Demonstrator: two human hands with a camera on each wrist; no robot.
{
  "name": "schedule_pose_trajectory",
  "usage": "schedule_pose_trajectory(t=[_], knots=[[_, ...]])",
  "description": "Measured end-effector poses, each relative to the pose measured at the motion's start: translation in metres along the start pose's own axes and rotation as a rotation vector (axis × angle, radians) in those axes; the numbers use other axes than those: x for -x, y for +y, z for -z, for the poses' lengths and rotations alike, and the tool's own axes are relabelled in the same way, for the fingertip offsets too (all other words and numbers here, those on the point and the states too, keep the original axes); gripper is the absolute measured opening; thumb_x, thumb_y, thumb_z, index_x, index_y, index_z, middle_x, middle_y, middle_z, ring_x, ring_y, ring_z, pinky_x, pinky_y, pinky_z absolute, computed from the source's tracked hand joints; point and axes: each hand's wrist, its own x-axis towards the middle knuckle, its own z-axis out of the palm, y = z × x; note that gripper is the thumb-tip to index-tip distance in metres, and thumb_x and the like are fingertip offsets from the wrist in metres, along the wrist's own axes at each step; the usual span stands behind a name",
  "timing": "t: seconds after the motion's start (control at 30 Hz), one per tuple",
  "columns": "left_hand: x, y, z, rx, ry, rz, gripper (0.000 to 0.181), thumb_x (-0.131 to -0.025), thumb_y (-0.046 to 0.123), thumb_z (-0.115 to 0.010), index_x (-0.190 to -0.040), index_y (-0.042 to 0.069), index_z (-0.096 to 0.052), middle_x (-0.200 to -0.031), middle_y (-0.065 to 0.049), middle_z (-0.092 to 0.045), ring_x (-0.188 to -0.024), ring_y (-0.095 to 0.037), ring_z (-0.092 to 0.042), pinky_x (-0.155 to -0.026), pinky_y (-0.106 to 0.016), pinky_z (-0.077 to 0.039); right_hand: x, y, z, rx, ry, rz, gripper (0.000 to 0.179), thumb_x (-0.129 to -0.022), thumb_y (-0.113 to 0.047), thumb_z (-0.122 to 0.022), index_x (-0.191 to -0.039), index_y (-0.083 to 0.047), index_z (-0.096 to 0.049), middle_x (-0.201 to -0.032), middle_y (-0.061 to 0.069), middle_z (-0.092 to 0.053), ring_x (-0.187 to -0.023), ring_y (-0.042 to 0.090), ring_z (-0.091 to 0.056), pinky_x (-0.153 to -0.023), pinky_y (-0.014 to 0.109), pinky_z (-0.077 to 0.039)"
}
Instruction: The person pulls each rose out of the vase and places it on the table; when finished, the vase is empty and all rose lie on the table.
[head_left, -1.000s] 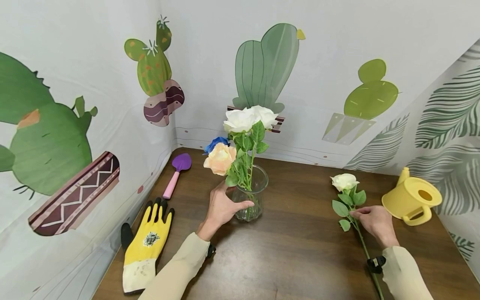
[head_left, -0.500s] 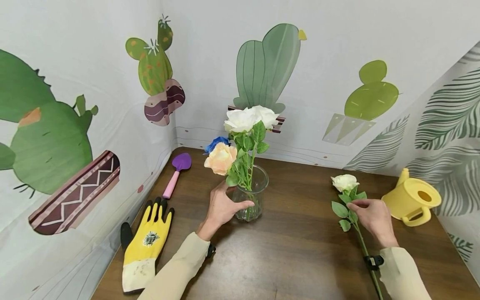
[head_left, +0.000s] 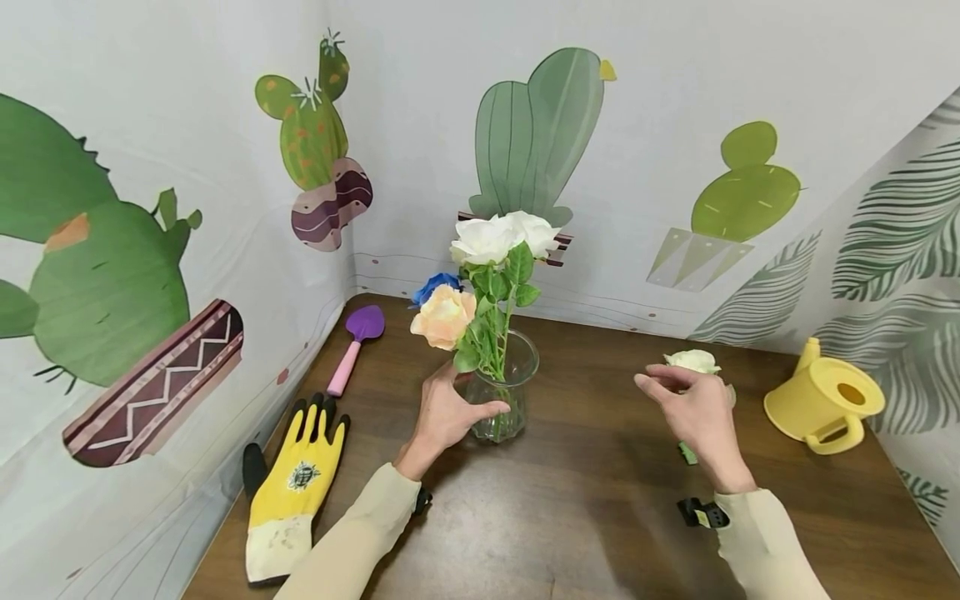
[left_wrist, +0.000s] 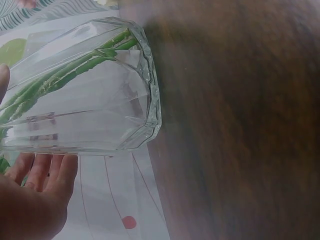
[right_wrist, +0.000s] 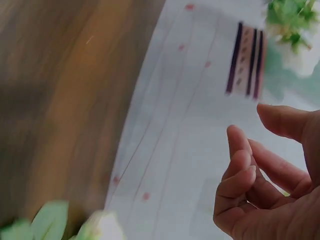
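Note:
My left hand (head_left: 446, 412) grips the glass vase (left_wrist: 100, 110) from its left side, thumb across the front and fingers behind. Two white roses (head_left: 483, 240), a peach rose (head_left: 444, 318) and a blue flower (head_left: 435, 289) stand in the vase, their green stems (left_wrist: 65, 75) showing through the glass. Over the table to the right is my right hand (head_left: 697, 412), holding nothing; in the right wrist view its thumb is apart from the loosely bent fingers. Beyond it lies a single white rose (head_left: 693, 360), its leaves and stem mostly hidden by the hand and forearm.
A yellow watering can (head_left: 821, 400) stands at the right on the brown table (head_left: 577, 500). Along the left side lie a yellow-and-black work glove (head_left: 300, 475) and a toy shovel (head_left: 352, 350) with a purple blade. A cactus-print cloth (head_left: 637, 167) hangs behind the table.
My right hand, earlier at the leaves of the lying white rose, has lifted off and moved left, leaving the rose on the table. My left hand keeps its grip on the vase.

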Motion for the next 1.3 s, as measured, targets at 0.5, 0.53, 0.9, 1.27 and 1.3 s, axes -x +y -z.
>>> schedule_pose_trajectory(t=[0.5,0.53,0.9,1.27,1.3], knots=[[0.001,0.001,0.0,-0.009,-0.002,-0.005,0.098,-0.069,0.029,-0.106,-0.155,0.014,-0.062,-0.15,-0.011,-0.07,-0.124,-0.032,-0.077,-0.104,-0.041,-0.067,-0.009,-0.084,-0.043,-0.316,-0.068,0.129,0.028,-0.096,-0.029,-0.086,-0.116,-0.01,-0.085,-0.101,0.014,-0.085,-0.077,-0.003,-0.067,-0.068,0.013,-0.053],[0.001,0.001,0.0,-0.007,-0.005,-0.004,0.098,-0.069,0.029,-0.106,-0.155,0.014,-0.062,-0.15,-0.011,-0.07,-0.125,-0.032,-0.076,-0.104,-0.041,-0.067,-0.011,-0.087,-0.046,-0.32,-0.075,0.139,0.028,-0.096,-0.029,-0.086,-0.117,-0.01,-0.085,-0.1,0.014,-0.085,-0.077,-0.002,-0.067,-0.068,0.013,-0.053],[-0.002,-0.001,0.0,0.001,-0.002,-0.022,0.099,-0.069,0.028,-0.107,-0.156,0.014,-0.06,-0.15,-0.009,-0.07,-0.128,-0.031,-0.075,-0.104,-0.04,-0.067,-0.035,-0.118,-0.081,-0.358,-0.136,0.205,0.031,-0.095,-0.027,-0.086,-0.117,-0.006,-0.084,-0.099,0.013,-0.084,-0.08,0.012,-0.069,-0.065,0.018,-0.051],[-0.001,-0.001,0.0,0.001,-0.018,-0.016,0.102,-0.071,0.027,-0.105,-0.159,0.015,-0.057,-0.153,-0.009,-0.068,-0.132,-0.031,-0.073,-0.106,-0.043,-0.066,-0.049,-0.134,-0.1,-0.356,-0.184,0.212,0.024,-0.095,-0.031,-0.086,-0.102,-0.008,-0.086,-0.094,0.014,-0.083,-0.079,0.016,-0.071,-0.069,0.029,-0.057],[-0.001,0.0,0.0,0.001,-0.02,-0.014,0.102,-0.071,0.027,-0.106,-0.16,0.015,-0.056,-0.153,-0.009,-0.068,-0.132,-0.031,-0.073,-0.106,-0.042,-0.066,-0.05,-0.134,-0.101,-0.356,-0.185,0.208,0.024,-0.095,-0.031,-0.086,-0.102,-0.008,-0.086,-0.094,0.014,-0.083,-0.079,0.016,-0.071,-0.07,0.029,-0.057]])
